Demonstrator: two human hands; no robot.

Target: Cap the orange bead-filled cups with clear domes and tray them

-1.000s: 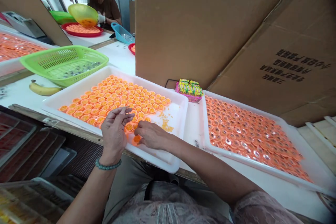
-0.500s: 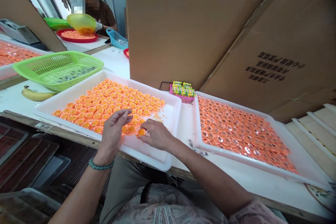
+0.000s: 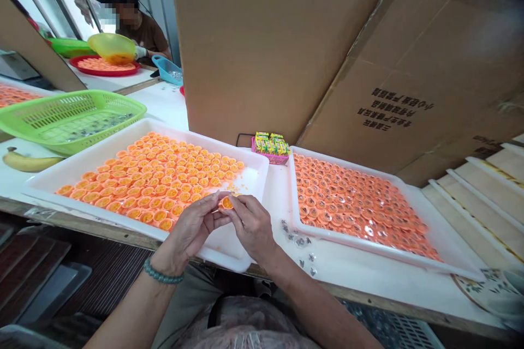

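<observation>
The person's left hand (image 3: 200,220) and right hand (image 3: 254,226) are meeting over the near edge of a shallow white plastic tray (image 3: 256,179). The right thumb and fingers are pinching a small round orange cup (image 3: 226,203) with a yellow-orange inside, its open face showing. The left fingertips are touching the cup's left side, with lower fingers curling beneath it; whether they too are pinching it is hard to tell. The cup is sitting between both hands.

Beyond the grip and to its left, many similar orange cups (image 3: 143,180) are lying in rows inside the white tray. Farther left, a light green plastic basket (image 3: 82,144) is holding small clear pieces, and a yellow banana (image 3: 33,162) is lying just beside it. Beyond the grip and slightly right, a pink plastic basket (image 3: 277,160) is holding yellow-green packets (image 3: 271,145). To the right, a second white tray (image 3: 413,188) is holding orange discs (image 3: 360,207) with dark, shiny centres.
</observation>
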